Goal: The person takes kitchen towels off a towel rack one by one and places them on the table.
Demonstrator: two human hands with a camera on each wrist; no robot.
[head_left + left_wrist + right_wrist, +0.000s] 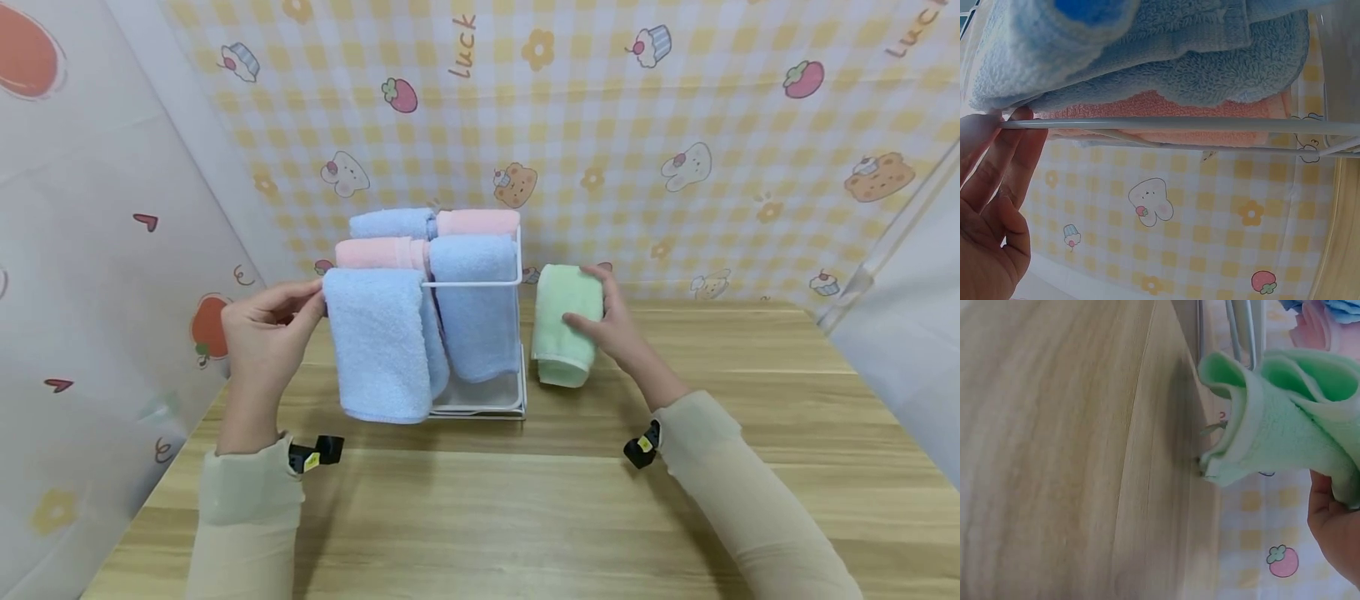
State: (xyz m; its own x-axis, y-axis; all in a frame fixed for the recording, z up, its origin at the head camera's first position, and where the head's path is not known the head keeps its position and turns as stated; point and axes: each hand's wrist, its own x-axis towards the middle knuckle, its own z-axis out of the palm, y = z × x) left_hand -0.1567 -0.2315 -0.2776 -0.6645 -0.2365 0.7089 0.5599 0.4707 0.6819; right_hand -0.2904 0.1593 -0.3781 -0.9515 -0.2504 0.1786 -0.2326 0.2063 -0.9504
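A white wire rack (521, 392) stands on the table, holding blue and pink folded towels. My left hand (264, 329) pinches the rack's upper left corner, beside the front blue towel (378, 342). In the left wrist view, thumb and fingers meet at the end of the white bar (1166, 123), just under blue terry cloth (1222, 69). To the right of the rack, my right hand (611, 321) holds a folded green towel (562, 312) by its right side. The right wrist view shows that towel's looped folds (1285, 425); part of the hand is hidden behind it.
Behind the front towel sit a pink towel (378, 252), another blue towel (476, 308), and a blue (393, 223) and a pink one (480, 222) at the back. A checked cloth backdrop (450, 125) rises behind the wooden table (480, 517).
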